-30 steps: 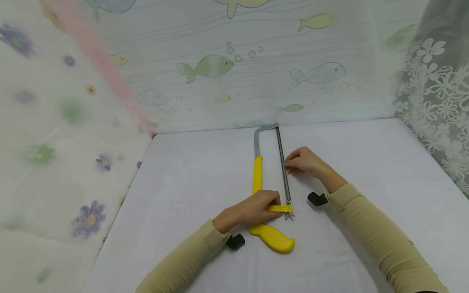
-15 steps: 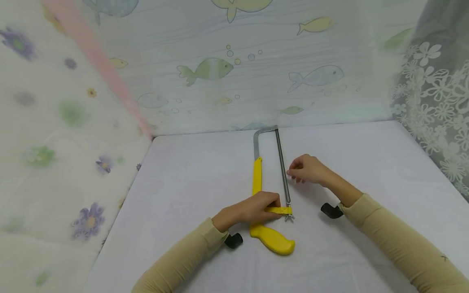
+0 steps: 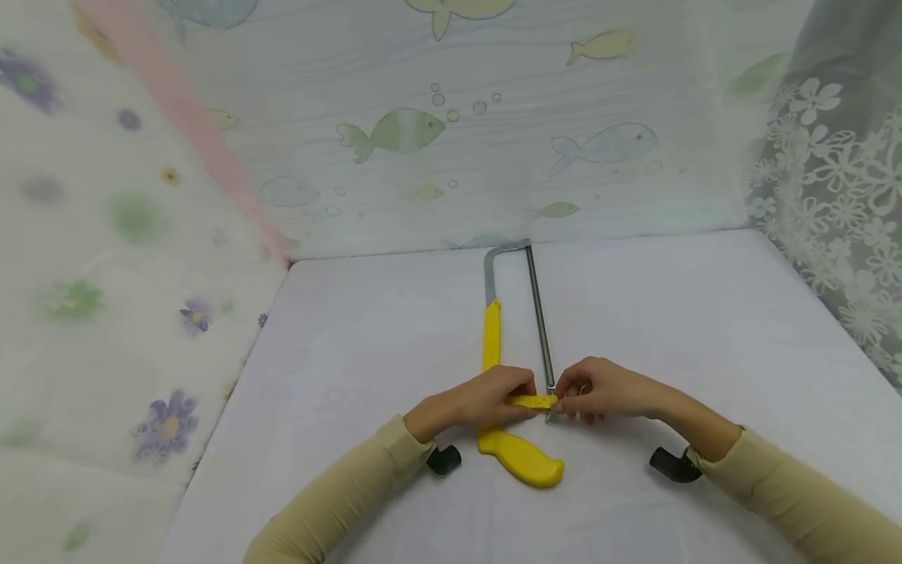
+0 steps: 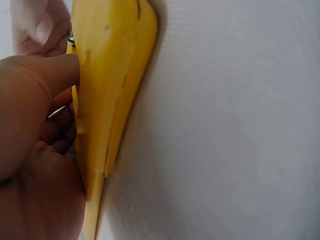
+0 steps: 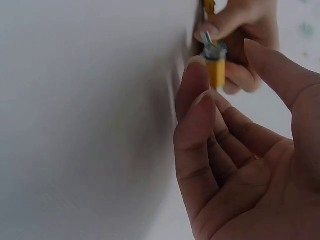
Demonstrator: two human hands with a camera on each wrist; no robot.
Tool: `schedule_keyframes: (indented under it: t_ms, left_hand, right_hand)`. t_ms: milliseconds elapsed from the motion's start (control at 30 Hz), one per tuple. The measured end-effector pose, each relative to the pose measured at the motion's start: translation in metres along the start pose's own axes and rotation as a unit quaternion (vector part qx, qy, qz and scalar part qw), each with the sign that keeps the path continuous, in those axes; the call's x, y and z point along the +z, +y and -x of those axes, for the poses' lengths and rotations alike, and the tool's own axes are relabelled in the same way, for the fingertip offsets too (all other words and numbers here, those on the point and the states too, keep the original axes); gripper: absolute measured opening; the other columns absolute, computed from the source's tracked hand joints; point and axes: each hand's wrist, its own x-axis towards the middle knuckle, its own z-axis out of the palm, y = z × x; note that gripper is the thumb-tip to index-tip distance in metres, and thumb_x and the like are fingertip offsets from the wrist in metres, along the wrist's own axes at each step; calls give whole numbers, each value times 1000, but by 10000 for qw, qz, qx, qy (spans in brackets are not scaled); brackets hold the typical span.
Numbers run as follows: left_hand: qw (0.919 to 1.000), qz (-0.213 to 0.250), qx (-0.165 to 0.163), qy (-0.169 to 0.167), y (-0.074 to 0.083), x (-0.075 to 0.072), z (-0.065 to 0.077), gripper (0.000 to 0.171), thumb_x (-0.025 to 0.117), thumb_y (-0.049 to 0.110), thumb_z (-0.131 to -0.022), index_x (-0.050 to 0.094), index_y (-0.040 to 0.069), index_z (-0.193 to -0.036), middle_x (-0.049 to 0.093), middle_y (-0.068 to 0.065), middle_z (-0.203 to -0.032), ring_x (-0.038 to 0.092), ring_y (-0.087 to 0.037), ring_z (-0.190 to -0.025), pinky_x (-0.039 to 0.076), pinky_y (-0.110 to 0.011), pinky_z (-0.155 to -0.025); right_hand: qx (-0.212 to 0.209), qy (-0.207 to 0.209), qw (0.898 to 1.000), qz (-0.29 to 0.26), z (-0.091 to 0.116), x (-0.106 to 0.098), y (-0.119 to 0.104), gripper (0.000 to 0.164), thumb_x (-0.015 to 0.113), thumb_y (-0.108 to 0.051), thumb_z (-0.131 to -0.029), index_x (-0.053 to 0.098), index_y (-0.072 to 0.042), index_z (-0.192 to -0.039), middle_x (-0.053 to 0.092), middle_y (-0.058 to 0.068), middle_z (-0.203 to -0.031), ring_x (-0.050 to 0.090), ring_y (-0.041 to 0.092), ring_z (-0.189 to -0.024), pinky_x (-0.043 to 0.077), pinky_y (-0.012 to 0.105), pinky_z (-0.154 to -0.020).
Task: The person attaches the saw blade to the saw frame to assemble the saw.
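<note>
A hacksaw (image 3: 491,337) with a yellow frame, grey metal front and yellow handle (image 3: 524,460) lies on the white cloth, its blade (image 3: 539,317) to the right. My left hand (image 3: 474,401) grips the frame above the handle; in the left wrist view its thumb (image 4: 60,72) lies against the yellow body. By the frame's near corner is my right hand (image 3: 609,390), around the wing nut (image 3: 550,417). The right wrist view has the wing nut (image 5: 214,50) just beyond the right fingertips (image 5: 205,107), with thumb and fingers apart and nothing between them.
The white-covered table (image 3: 366,329) ends at a fish-print curtain (image 3: 395,188) behind the saw's tip. Flowered cloth (image 3: 127,313) hangs at the left, lace (image 3: 838,196) at the right. Black wrist mounts (image 3: 444,460) sit below both wrists.
My right hand has moved from beside the blade, towards me, down to the wing nut end. The left hand keeps its hold and the hacksaw stays in place.
</note>
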Motion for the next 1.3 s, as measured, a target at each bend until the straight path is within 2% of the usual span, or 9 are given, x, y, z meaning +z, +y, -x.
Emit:
schedule_keyframes:
  t_ms: [200,400,567,833,933,1167,1300]
  left_hand:
    - [10000,10,29,17,-2,0,1,12,70,20,-100,59,15,-101,59,7,-91,51,-6,-82,43,-16,-75]
    - [10000,24,31,6,-2,1,0,13,71,20,-99,59,15,-101,58,6,-90,50,-6,-80,42,-16,-73]
    - [10000,19,83,40,-2,1,1,14,71,20,-99,59,14,-101,58,6,-89,49,-6,-79,42,-15,-71]
    - [9999,-66,102,38,-2,0,1,13,70,20,-99,58,14,-100,57,6,-88,48,-6,-79,41,-16,-71]
    - [9999,-67,90,29,-1,0,1,13,70,20,-99,58,15,-99,57,6,-89,49,-6,-79,41,-16,-72]
    - [9999,-14,149,50,-3,0,1,13,70,20,-99,59,15,-99,58,7,-89,49,-6,-80,42,-16,-73]
    - [9998,79,162,35,-3,0,1,12,70,20,-99,59,15,-99,59,7,-88,50,-5,-79,43,-15,-72]
  right_hand:
    - [-149,46,9999,8,4,11,3,18,74,-26,-95,70,-8,-96,65,6,-72,56,16,-55,46,26,-50]
    - [-130,111,9999,4,7,12,7,16,73,-23,-95,71,-7,-98,66,5,-72,57,15,-58,47,25,-54]
    - [-203,262,9993,189,10,15,8,14,73,-23,-95,71,-10,-91,62,0,-66,54,11,-56,45,24,-53]
    - [-325,71,9994,19,14,22,4,11,71,-17,-96,74,-10,-89,60,0,-62,50,8,-50,44,23,-49]
    - [-273,31,9996,-80,13,26,2,16,72,-21,-96,75,-10,-85,60,1,-61,50,8,-50,43,23,-48]
    - [-41,145,9997,-166,8,34,-4,42,68,-35,-100,70,-7,-69,57,1,-56,51,11,-47,42,23,-45]
    - [88,205,9995,-224,7,34,-7,42,66,-33,-101,70,-5,-70,60,3,-58,52,13,-47,43,24,-44]
